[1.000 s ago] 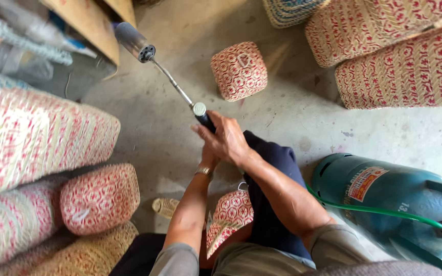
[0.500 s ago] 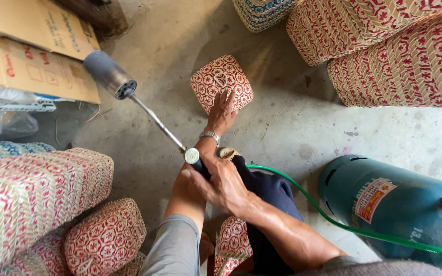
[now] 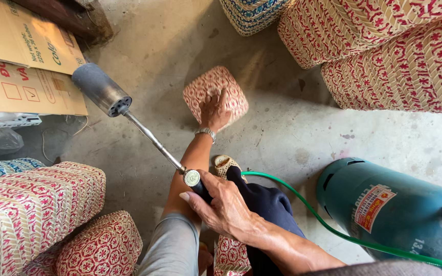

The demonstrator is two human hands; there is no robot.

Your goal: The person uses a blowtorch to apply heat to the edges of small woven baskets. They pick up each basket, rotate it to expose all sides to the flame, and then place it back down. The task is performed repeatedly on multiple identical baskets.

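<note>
Reaching out ahead of the knee, the left hand (image 3: pixel 215 111) now lies flat on top of the small woven basket (image 3: pixel 216 93), fingers spread over its red-and-cream weave and pressing on it rather than closed around it; half a second ago the same hand was only touching the basket's near edge, and a second ago it sat back at the torch handle next to the other hand. The right hand (image 3: pixel 224 205) is wrapped tight around the dark handle of the gas torch (image 3: pixel 144 132), thumb lying along the grip just below the round brass fitting, and it has kept that hold through all three moments. From that grip the thin metal tube runs up and to the left, ending in the grey burner head, which hangs above the bare concrete floor (image 3: pixel 292 138), well to the left of the basket and apart from it. A green hose (image 3: pixel 303 205) leaves the grip on the right side and curves off toward the teal gas cylinder (image 3: pixel 390 209) lying on its side to the right of the right forearm. Below and left of the grip sit larger woven baskets (image 3: pixel 37 204); more of them are stacked beyond the small one, at the upper right, and flattened cardboard (image 3: pixel 21 56) lies past the burner head. The basket looks closer than before.
</note>
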